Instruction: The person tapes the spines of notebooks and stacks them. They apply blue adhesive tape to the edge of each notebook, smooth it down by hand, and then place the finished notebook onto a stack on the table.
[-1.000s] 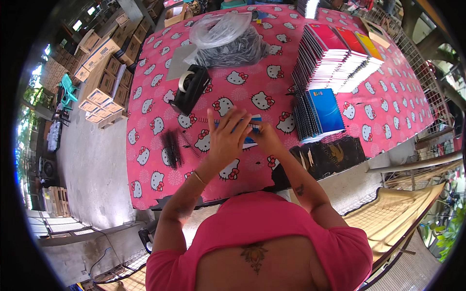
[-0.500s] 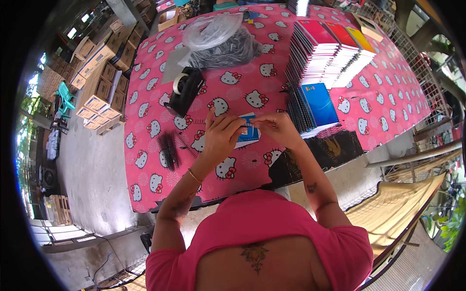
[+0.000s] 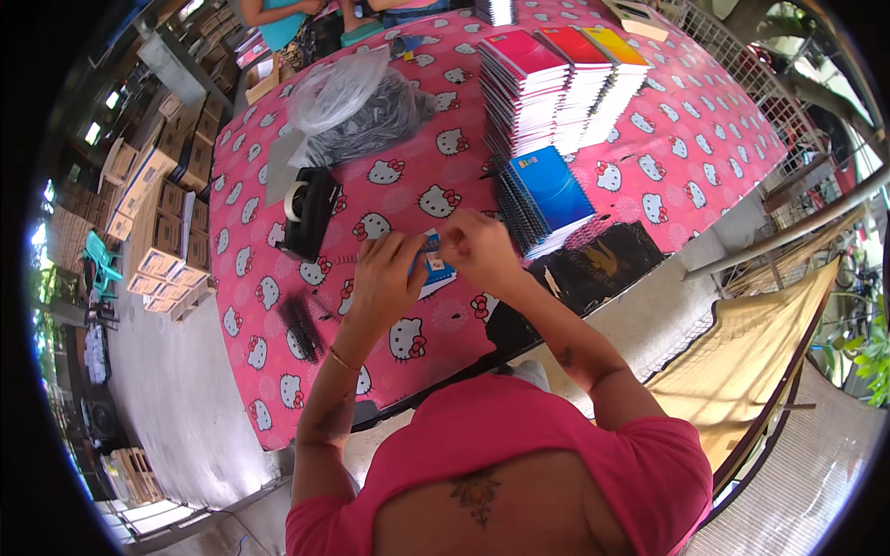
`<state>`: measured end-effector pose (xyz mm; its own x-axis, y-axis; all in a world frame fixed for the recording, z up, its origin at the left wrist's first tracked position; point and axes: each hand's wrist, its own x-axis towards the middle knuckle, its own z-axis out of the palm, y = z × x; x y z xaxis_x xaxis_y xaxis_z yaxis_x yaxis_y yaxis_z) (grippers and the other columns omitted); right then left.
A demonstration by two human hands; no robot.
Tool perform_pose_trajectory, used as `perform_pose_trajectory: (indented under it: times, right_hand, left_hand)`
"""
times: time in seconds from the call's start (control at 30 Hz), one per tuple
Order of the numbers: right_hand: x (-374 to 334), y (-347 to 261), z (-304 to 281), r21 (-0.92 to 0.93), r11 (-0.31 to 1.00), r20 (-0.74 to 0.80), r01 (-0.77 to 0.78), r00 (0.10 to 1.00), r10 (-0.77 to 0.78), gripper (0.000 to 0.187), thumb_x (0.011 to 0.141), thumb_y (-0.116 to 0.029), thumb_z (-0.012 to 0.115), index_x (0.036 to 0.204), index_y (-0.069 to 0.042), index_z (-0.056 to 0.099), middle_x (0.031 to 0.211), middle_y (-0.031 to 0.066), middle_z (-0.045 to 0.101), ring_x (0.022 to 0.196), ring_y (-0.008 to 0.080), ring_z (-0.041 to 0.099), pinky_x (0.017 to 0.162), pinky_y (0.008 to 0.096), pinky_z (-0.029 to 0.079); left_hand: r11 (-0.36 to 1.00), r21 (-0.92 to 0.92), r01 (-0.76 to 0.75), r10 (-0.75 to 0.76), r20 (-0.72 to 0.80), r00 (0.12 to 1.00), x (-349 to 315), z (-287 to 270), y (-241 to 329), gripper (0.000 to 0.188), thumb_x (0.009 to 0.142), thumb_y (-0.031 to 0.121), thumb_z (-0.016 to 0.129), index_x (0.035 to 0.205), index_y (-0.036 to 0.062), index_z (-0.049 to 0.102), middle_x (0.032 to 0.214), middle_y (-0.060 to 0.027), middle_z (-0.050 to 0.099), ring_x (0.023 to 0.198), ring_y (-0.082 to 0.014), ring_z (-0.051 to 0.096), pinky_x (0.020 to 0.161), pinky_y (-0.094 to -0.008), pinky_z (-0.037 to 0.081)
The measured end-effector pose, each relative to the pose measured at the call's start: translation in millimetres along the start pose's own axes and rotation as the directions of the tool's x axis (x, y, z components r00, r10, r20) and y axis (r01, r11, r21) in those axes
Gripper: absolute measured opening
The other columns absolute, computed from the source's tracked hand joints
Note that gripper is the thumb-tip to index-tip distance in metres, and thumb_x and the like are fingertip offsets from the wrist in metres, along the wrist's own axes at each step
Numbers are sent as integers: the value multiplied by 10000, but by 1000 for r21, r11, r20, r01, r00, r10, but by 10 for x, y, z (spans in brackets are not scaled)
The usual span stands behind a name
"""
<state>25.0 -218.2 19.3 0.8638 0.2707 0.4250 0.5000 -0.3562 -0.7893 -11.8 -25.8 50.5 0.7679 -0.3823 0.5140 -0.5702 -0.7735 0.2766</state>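
Observation:
A small blue-covered notebook (image 3: pixel 439 276) with white page edges lies on the table in front of me, partly covered by both hands. My left hand (image 3: pixel 386 275) is closed on its left side, fingers bent over the cover. At its upper right, my right hand (image 3: pixel 480 254) is pinched with the fingertips together; whatever they hold is hidden. A thin spiral coil (image 3: pixel 345 259) lies just left of my left hand. Further left is a loose bunch of black binding coils (image 3: pixel 302 326). Beyond them stands a black tape dispenser (image 3: pixel 313 215) with a pale roll.
To the right are a stack of blue spiral notebooks (image 3: pixel 549 196) and taller stacks of red and yellow ones (image 3: pixel 565 88). A clear plastic bag of black coils (image 3: pixel 366 116) sits farther back. Cartons (image 3: pixel 167 227) stand on the left floor. People (image 3: pixel 283 20) are at the far edge.
The view has shifted, bringing people at the far edge into sight. My right hand has turned, its fingers more curled. My left hand stays on the notebook.

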Motion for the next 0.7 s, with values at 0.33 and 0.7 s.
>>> perform_pose_trajectory:
  times: [0.33,0.7]
  right_hand:
    - [-506,560,-1586,-143,974,-175,-176,973,150,817,746,-194,864,1424,30,466,1311,231,606,1228,302,592,1048,388,437]
    - [-529,585,-1545,28,976,-169,-217,961,218,824,747,-201,866,1422,44,462,1414,232,527,1302,290,529,1066,381,408]
  left_hand:
    - [861,-209,-464,427,-200,882,1058,951,358,300,837,-20,639,1121,57,694,1211,-90,679,1228,-279,591,1018,-399,482]
    - [940,-112,-322,295,-209,932,830,795,433,446,824,43,675,1265,74,623,1409,-138,529,1309,-352,508,1041,-486,459]
